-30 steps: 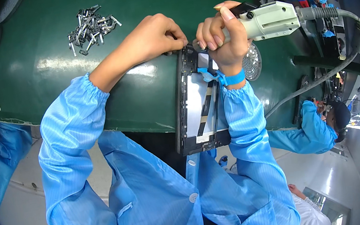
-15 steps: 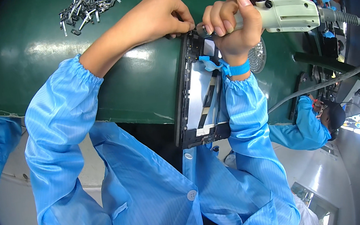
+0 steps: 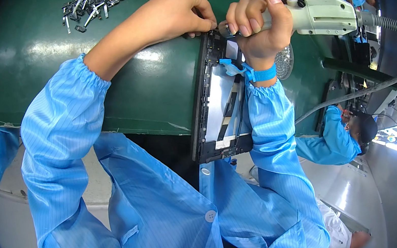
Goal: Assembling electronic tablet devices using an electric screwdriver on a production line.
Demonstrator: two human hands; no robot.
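Note:
My right hand [image 3: 266, 29] is wrapped round a pale electric screwdriver [image 3: 323, 15]. The tool lies nearly level, its tip end at the top edge of an opened tablet-like device [image 3: 218, 92]. That device has a black frame and a silver inside with a dark strip and a cable; it rests partly beyond the bench's near edge. At its top left corner my left hand [image 3: 179, 11] is closed in a pinch, right beside the screwdriver's tip. Whatever the pinch holds is hidden. A blue strap [image 3: 262, 74] circles my right wrist.
A pile of small black and silver parts [image 3: 96, 3] lies on the green bench [image 3: 148, 98] at the far left. The screwdriver's grey cable [image 3: 353, 94] loops across the right side. Behind my right forearm is a round, dimpled clear thing [image 3: 284, 62]. Another person [image 3: 337, 139] sits at the right.
The view has shifted slightly. Both hands keep their hold at the device's top edge, with the screwdriver in nearly the same place. More of someone in white shows at the lower right.

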